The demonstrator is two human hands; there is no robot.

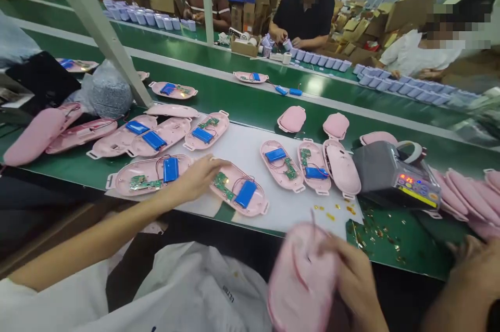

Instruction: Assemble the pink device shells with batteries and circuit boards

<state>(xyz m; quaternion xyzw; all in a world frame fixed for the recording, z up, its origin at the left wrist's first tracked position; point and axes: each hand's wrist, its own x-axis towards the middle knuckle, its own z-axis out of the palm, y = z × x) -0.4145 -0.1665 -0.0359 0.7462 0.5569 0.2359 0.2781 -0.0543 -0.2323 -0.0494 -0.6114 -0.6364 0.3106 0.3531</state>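
My left hand (205,173) reaches in from the left, its fingers stretched out over the upper left edge of a pink shell (258,202) with a green circuit board (222,186) and a blue battery (246,194). It grips nothing visible. Near the front edge, my right hand (351,264) is closed on another pink shell (289,285), blurred and tilted upright, with thin wires across it. Left of my left hand lies an open shell (123,176) with its board and blue battery. More open shells (282,165) rest on the white sheet (242,147).
A grey device (390,176) with a red display stands right, beside yellow tape bits (330,216) and stacked pink shells (464,196). A slanted post (101,30) rises at left. Another person's hand (469,269) is at far right; several people sit across the green table (195,66).
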